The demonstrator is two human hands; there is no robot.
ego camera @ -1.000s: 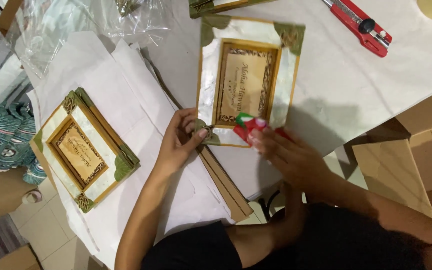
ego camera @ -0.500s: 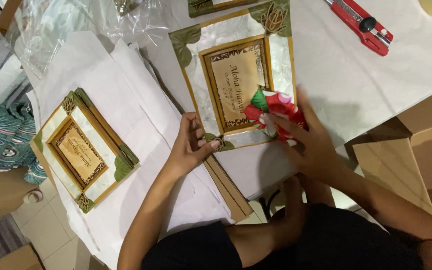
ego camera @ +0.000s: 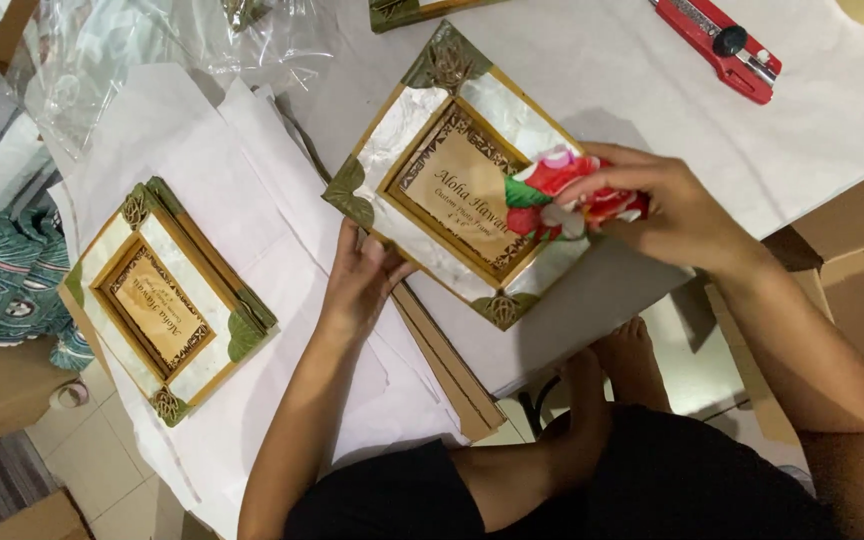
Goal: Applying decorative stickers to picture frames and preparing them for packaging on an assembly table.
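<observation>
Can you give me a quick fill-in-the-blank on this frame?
1. The right hand presses a red, green and white ____ onto the frame.
2. The left hand grips that frame's ____ edge.
3. The cutter at top right is ____.
4. A second frame lies on white ____.

Missing: cloth; lower; red; paper

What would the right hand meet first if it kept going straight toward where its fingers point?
The right hand, holding a red cloth, points left across the picture frame. It would likely meet the frame's far raised border first; depth is unclear.
</observation>
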